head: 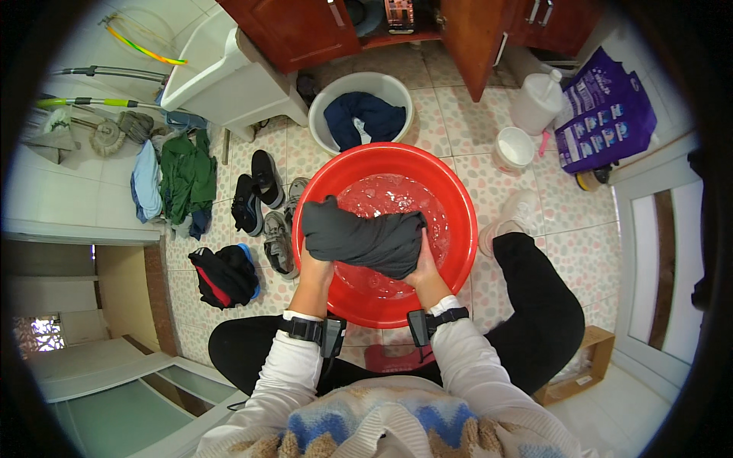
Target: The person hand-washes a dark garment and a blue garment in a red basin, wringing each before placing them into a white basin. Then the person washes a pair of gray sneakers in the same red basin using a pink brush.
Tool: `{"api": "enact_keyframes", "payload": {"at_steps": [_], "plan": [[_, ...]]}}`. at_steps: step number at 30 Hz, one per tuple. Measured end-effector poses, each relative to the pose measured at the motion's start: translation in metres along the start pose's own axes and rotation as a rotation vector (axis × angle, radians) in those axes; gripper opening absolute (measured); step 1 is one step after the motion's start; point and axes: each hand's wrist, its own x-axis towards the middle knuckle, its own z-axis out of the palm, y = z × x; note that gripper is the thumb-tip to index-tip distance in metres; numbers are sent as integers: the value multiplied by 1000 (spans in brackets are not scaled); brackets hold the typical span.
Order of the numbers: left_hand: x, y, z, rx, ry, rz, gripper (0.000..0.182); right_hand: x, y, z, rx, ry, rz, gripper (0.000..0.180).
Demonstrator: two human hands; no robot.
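A bunched dark grey cloth garment (366,237) hangs between my hands above the red plastic basin (385,314). My left hand (316,260) grips its left end, with most of the fingers hidden by the cloth. At the right end, my right hand (422,264) has hold of the garment, thumb up along its side. Sudsy water (395,192) covers the basin's floor below. Each of my wrists wears a black strap with a small box on it.
Behind the red basin stands a white tub (402,123) holding a navy garment (363,117). Shoes (266,177) and clothes (223,275) lie to the left. A small white bucket (513,150), a large jug (536,100) and a purple detergent bag (604,114) are at right. A cabinet door (475,46) hangs open.
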Motion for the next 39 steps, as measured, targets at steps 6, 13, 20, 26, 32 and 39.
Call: {"api": "enact_keyframes", "payload": {"at_steps": [6, 13, 20, 26, 32, 39], "plan": [[-7, 21, 11, 549, -566, 73, 47, 16, 9, -15, -67, 141, 158, 49], [10, 23, 12, 438, -765, -330, 35, 29, 1, -58, -781, 206, 185, 44], [36, -19, -26, -25, -716, -635, 31, 43, -21, -25, -1572, 272, 300, 44], [39, -26, -25, -535, -430, -513, 34, 22, -34, 12, -839, 246, 282, 50], [19, -2, 25, -862, -82, -392, 41, 8, -23, 21, -574, 140, -42, 45], [40, 10, 59, -740, 271, -428, 43, 5, -2, 6, -402, -134, -228, 61]]}}
